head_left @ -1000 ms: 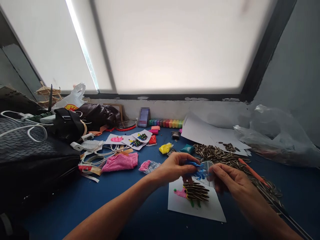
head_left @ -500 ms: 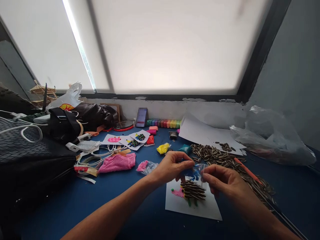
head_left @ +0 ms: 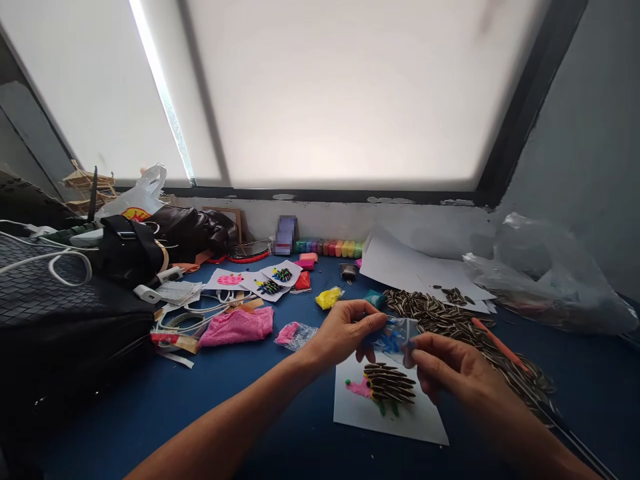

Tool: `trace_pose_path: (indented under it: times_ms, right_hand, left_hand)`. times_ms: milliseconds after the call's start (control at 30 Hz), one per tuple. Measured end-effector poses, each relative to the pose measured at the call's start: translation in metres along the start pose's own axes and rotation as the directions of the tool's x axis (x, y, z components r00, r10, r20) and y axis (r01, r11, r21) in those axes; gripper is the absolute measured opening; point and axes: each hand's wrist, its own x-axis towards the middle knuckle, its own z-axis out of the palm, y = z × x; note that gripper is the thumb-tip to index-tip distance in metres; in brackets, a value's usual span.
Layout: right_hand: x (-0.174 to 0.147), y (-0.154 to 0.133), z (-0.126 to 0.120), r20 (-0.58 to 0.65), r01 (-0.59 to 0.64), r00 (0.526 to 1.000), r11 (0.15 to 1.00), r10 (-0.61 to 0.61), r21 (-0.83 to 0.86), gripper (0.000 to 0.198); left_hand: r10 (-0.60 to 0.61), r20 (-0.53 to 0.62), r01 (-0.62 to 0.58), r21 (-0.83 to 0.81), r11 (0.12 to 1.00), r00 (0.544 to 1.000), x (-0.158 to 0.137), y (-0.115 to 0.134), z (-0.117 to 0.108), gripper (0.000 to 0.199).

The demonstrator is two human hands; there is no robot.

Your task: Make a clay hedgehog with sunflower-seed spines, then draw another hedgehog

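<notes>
A small clear zip bag with blue clay inside hangs between my hands. My left hand pinches its left end, and the fingers of my right hand are closed on its right edge, by the zip strip. Just below lies a white paper card bearing a hedgehog figure. Its spines are striped sunflower seeds, its snout is pink clay with a green nose, and its legs are green. Neither hand touches the card.
A heap of sunflower seeds spreads at the right, with an orange stick across it. A pink cloth, a bag of pink clay and yellow clay lie left. Finished cards, white sheets and a plastic bag sit farther back.
The zip bag has been drawn flatter and wider between my hands, so more of it shows. My right hand has shifted slightly right and down; the view has moved a little.
</notes>
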Motion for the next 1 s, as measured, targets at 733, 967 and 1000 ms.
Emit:
trace_pose_path:
  times_ms: [733,967,1000]
  right_hand:
    - [0.003,-0.0004,-0.0033,0.009,0.006,1.0,1.0,-0.006,-0.026,0.037]
    - [0.0035,-0.0004,-0.0045,-0.001,-0.002,1.0,0.998,0.002,-0.064,0.041]
    - [0.0037,-0.0001,-0.0044,-0.003,-0.002,1.0,0.998,0.002,-0.067,0.041]
  left_hand:
    - [-0.024,0.031,0.023,0.054,0.998,0.999,0.0008,-0.0048,-0.0029,0.042]
    - [-0.017,0.034,0.014,0.083,0.996,0.999,-0.0001,-0.0043,-0.0028,0.039]
    - [-0.014,0.04,0.011,0.082,0.997,0.999,-0.0005,-0.0039,-0.0028,0.038]
